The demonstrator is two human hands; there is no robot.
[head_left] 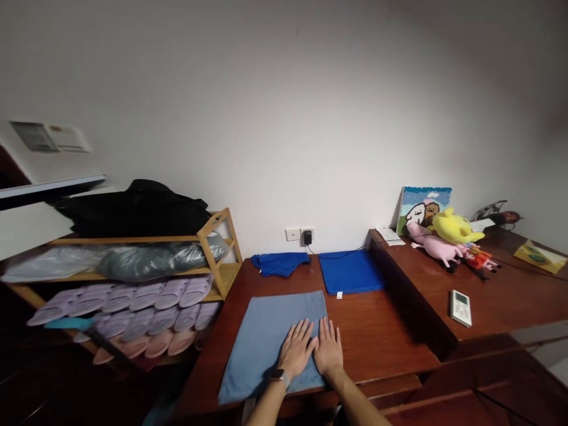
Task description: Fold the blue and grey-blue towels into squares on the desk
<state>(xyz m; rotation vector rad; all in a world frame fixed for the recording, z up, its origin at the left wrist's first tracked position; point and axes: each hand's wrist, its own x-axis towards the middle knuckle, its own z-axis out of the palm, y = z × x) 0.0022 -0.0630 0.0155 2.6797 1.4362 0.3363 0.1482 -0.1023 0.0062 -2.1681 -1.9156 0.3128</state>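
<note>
A light blue cloth (261, 331) lies spread flat on the brown wooden table (377, 337). My left hand (298, 349), with a watch on its wrist, rests palm down on the right part of the cloth, fingers stretched out. Beside it, my right hand (328, 349) also lies flat at the cloth's right edge, partly over the wood. The two thumbs are close together. Behind the cloth, a folded bright blue cloth (350, 272) with a white tag sits on the right, and a crumpled dark blue cloth (280, 263) on the left.
To the left stands a wooden rack (222, 254) with a black bag (137, 207) and rows of slippers (164, 293). On the higher surface at right are plush toys (452, 228), a remote control (460, 307) and a tissue pack (539, 256). A black plug (307, 237) trails a cable.
</note>
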